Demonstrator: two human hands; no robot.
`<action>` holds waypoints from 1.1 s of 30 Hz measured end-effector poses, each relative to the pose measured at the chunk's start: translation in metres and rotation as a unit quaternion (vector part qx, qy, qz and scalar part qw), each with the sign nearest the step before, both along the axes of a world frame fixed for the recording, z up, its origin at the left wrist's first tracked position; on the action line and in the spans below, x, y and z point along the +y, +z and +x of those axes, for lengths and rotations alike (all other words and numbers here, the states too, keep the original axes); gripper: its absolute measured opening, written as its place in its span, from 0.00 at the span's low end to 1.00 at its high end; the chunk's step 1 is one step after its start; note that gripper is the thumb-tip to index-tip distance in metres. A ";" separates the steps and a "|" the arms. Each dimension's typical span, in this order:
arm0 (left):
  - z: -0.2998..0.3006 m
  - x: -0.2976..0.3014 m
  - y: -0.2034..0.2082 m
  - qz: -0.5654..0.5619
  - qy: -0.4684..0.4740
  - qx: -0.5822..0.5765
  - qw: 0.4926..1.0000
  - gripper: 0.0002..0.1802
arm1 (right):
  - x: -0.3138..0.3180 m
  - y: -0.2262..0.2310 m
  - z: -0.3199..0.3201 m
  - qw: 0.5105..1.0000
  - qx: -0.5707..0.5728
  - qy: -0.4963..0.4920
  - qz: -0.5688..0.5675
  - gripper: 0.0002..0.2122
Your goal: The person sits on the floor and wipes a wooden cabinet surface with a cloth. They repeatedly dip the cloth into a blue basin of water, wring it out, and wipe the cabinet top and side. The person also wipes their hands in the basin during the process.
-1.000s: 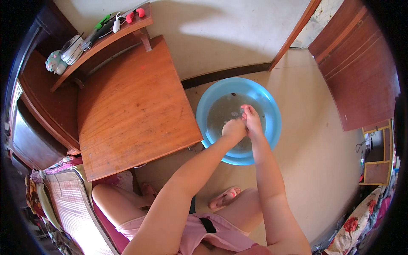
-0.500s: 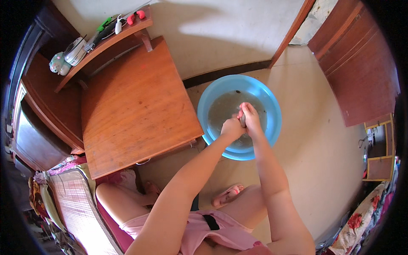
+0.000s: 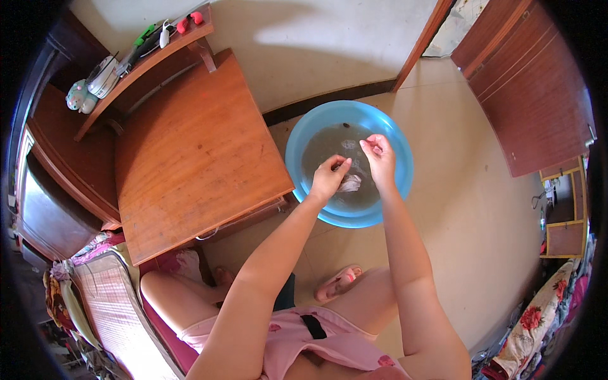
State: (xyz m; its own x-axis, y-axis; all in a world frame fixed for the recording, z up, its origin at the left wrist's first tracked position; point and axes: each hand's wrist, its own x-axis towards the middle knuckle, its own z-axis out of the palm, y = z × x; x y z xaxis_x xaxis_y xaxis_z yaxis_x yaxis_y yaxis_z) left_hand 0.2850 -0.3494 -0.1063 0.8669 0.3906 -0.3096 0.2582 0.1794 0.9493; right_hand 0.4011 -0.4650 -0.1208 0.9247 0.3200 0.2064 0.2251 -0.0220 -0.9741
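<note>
Pale crumpled piece (image 3: 350, 183), probably fabric though too small to be sure, lies inside the blue basin (image 3: 292, 158) at the water (image 3: 323, 142), just below the fingers of the left hand (image 3: 332, 173). How much of it sits under the surface is hard to make out, because the water is murky and hides the basin's bottom. The left hand is back-up over the basin, its fingers curled inward and its thumb near the forefinger; the knuckles block the view beneath, so whether they pinch an edge of the piece cannot be told. The right hand (image 3: 373, 147) is apart from the left, over the basin's right half, with fingers bent and thumb tip close to the forefinger; whether anything thin is caught between them cannot be told either. Whitish patches (image 3: 348, 145) show between and beyond the hands, too blurred to tell froth from solid matter. A small dark speck (image 3: 346, 125) lies near the far wall, its kind unclear. To the left, the wooden table (image 3: 196, 164) comes close to the basin. Below, the forearms partly cover the pink garment (image 3: 294, 345), which the lower edge cuts off.
</note>
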 end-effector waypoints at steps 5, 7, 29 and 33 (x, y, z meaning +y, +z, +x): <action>0.000 -0.016 0.017 0.232 0.081 -0.181 0.952 0.11 | 0.003 -0.004 -0.002 0.999 -0.015 0.010 -0.027 0.09; 0.002 -0.018 0.020 0.272 0.089 -0.194 0.938 0.11 | 0.002 -0.006 -0.003 0.998 0.023 0.026 -0.057 0.09; 0.009 -0.012 0.009 0.451 0.071 -0.145 0.878 0.05 | 0.001 0.009 -0.012 0.965 -0.162 -0.023 -0.206 0.10; 0.010 -0.012 0.011 0.472 0.061 -0.148 0.867 0.05 | 0.001 0.008 -0.012 0.966 -0.151 -0.024 -0.207 0.10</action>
State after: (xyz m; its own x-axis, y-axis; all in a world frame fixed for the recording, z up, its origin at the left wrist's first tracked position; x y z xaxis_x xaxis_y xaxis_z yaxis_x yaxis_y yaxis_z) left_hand 0.2945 -0.3616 -0.0956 0.7881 0.4431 0.4273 0.0118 -0.7048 0.7093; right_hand 0.3892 -0.4638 -0.1129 0.8579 0.3920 0.3321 0.4868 -0.4138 -0.7693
